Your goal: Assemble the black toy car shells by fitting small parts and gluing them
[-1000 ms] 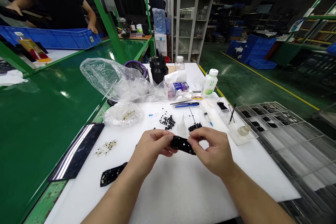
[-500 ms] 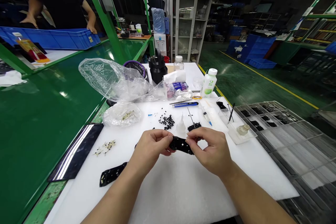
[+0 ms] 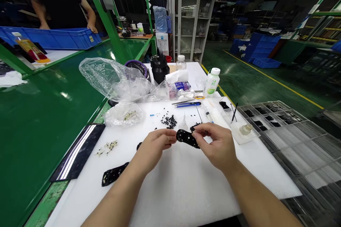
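Observation:
A small black elongated plate with tiny holes (image 3: 187, 138) is held above the white work surface by my right hand (image 3: 217, 145), thumb and fingers closed on its right end. My left hand (image 3: 157, 145) has its fingers stretched out, the tips right beside the plate's left end; whether they touch it I cannot tell. Another black plate (image 3: 113, 175) lies left of my left forearm. A dark piece (image 3: 139, 145) shows partly behind my left hand. Beyond the hands lie a pile of tiny black parts (image 3: 169, 121) and a second pile (image 3: 195, 126), partly hidden by my right hand.
Pale sprue pieces (image 3: 107, 147) and a plastic bag (image 3: 124, 114) lie left. Farther back are a blue pen (image 3: 188, 104), a white bottle (image 3: 212, 82) and a black flask (image 3: 159, 69). At right stand a small glass jar (image 3: 245, 129) and a compartment tray (image 3: 290, 138). Another person stands behind a blue crate (image 3: 64, 39).
My left thumb and fingers have come off the plate's left end and straightened. The plate, in my right hand, has risen slightly. The other person's hand has moved at the crate.

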Motion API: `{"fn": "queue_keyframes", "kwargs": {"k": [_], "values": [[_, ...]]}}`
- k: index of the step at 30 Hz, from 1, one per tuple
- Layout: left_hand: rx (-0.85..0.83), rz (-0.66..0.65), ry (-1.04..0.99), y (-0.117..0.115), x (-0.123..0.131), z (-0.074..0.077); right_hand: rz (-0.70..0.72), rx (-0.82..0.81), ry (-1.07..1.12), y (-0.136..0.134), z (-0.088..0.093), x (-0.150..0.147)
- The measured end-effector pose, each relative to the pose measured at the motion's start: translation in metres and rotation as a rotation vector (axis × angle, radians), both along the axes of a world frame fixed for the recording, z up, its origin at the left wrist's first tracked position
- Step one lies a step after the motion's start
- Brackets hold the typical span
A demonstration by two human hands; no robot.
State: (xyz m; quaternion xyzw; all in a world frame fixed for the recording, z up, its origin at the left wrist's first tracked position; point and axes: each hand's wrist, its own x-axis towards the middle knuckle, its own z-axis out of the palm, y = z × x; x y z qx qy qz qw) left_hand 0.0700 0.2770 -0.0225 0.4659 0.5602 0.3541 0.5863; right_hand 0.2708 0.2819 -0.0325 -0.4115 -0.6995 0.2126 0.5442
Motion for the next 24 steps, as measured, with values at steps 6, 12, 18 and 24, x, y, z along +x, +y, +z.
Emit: {"fn": "queue_keyframes", "kwargs": {"k": [6, 12, 18, 24], "values": [[0.149, -0.12, 0.331, -0.006, -0.008, -0.002, -0.052, -0.051, 0.088, 0.006, -0.001, 0.007], [0.258, -0.03, 0.714, 0.0, -0.014, 0.003, -0.026, -0.091, 0.124, 0.007, 0.0, 0.008], [0.32, -0.154, 0.841, -0.003, -0.006, -0.002, -0.022, -0.08, 0.126, 0.006, 0.002, 0.008], [0.333, -0.233, 1.047, -0.003, 0.0, -0.007, -0.019, -0.056, 0.114, 0.004, 0.005, 0.008]]}}
